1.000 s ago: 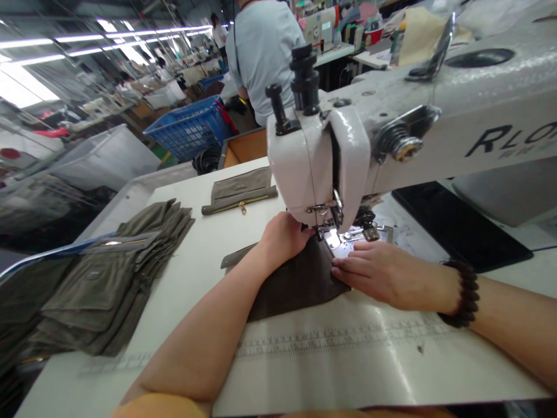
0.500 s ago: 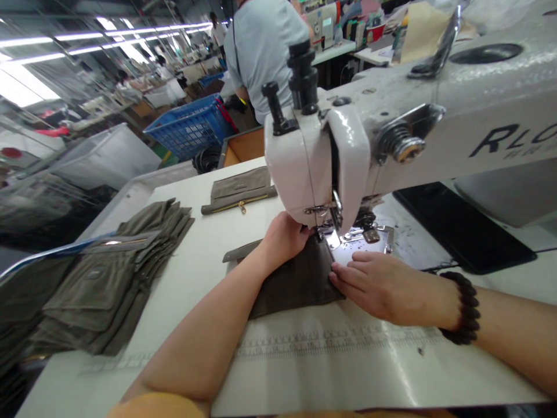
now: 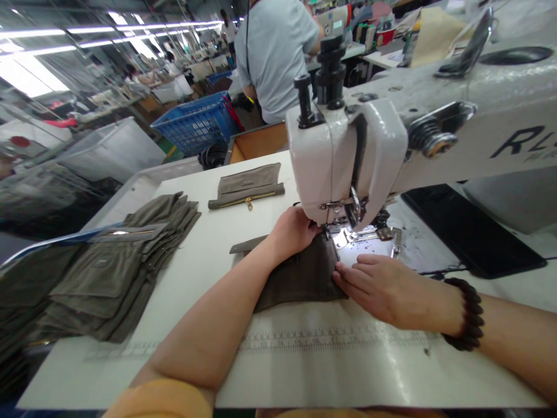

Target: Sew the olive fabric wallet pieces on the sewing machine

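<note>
Apparently the piece (image 3: 300, 281) at frame centre is unfinished, its edge under the machine (image 3: 311, 168); my right hand (image 3: 389, 287) touches it, fingers together, my left hand's (image 3: 290, 233) grip I can't tell. Whether the pile (image 3: 104, 276), frame left, is done doesn't show.

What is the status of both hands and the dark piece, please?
Left hand on dark piece, beside presser foot. Right hand at piece's right edge. Piece on table, partly under machine head; no obstruction seen.

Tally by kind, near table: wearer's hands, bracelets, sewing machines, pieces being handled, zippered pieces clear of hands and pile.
Left hand and right hand: 2
Beaded bracelet: 1
Sewing machine: 1
Handled piece: 1
Zippered piece: 1
Total: 6
</note>
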`<state>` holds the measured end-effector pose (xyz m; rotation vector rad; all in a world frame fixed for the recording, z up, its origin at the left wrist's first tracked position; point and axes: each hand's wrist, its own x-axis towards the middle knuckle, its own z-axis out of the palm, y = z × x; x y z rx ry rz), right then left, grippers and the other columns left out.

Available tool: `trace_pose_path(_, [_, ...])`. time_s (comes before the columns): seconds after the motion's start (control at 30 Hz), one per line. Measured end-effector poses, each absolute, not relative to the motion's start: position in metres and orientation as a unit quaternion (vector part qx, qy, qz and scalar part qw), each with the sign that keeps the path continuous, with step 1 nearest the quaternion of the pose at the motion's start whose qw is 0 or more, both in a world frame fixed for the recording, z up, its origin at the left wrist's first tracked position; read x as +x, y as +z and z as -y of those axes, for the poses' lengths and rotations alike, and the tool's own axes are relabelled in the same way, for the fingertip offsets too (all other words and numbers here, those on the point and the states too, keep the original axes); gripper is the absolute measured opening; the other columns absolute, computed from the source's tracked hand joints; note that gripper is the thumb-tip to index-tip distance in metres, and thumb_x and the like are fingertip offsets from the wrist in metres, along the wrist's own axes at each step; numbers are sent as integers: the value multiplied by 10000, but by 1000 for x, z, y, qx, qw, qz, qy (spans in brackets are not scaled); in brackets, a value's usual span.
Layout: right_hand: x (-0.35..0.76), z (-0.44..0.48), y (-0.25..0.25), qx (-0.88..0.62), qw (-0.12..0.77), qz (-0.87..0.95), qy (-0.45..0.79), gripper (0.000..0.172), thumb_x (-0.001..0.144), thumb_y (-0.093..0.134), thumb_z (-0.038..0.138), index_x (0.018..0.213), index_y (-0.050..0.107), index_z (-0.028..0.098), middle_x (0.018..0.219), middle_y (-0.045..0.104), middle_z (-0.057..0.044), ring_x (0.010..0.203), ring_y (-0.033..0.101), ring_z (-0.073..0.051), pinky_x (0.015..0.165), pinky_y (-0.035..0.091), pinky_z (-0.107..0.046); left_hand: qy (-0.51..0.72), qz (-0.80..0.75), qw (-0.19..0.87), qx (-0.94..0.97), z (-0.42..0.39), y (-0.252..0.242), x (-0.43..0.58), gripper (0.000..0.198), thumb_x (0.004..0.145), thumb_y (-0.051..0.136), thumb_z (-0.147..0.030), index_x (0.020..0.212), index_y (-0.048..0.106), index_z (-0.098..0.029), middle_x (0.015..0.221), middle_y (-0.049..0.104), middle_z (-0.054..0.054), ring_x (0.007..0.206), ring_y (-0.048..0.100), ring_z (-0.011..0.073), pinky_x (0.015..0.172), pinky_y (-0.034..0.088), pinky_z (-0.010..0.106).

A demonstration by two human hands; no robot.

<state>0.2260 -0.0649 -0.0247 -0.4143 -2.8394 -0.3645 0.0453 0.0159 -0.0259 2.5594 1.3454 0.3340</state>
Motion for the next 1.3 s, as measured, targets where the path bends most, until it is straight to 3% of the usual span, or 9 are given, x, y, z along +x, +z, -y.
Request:
trace_pose_path(0.3, [225, 61, -28, -158, 119, 971, -135, 388, 829, 247, 24, 943, 618, 37, 825, 614, -146, 570, 487, -152, 548, 430, -298, 111, -458, 137, 871, -24, -32, 43, 195, 768, 528, -175, 917, 654, -184, 973, 675, 52, 951, 602, 234, 837, 458, 304])
trace_pose_path(0.57, [224, 67, -27, -146, 134, 974, -107, 390, 830, 245, 23, 975, 606, -7, 841, 622, -168, 579, 509, -160, 556, 447, -307, 106, -444, 155, 876, -24, -32, 42, 122, 753, 558, -195, 814, 659, -163, 827, 688, 48, 887, 620, 233, 813, 465, 300])
trace_pose_path(0.83, [224, 66, -26, -161, 148, 969, -111, 412, 843, 224, 22, 961, 617, -7, 855, 636, -164, 577, 516, -153, 534, 445, -287, 120, -443, 151, 875, -22, -28, 44, 169, 754, 548, -163, 881, 657, -187, 911, 686, 34, 938, 608, 224, 845, 457, 296])
trace_pose_path(1.03, [223, 64, -30, -182, 144, 966, -116, 390, 837, 247, 31, 971, 612, -5, 869, 637, -156, 599, 529, -165, 536, 458, -299, 122, -445, 135, 877, -28, -34, 42, 170, 762, 520, -168, 853, 661, -138, 914, 680, 93, 916, 615, 256, 827, 470, 330])
trace_pose_path(1.3, [224, 58, -38, -217, 119, 962, -111, 370, 843, 263, 50, 995, 599, 26, 922, 628, -155, 702, 583, -191, 558, 467, -317, 103, -437, 123, 885, -42, -37, 41, 206, 748, 508, -154, 870, 672, -136, 914, 680, 86, 912, 610, 231, 820, 478, 299])
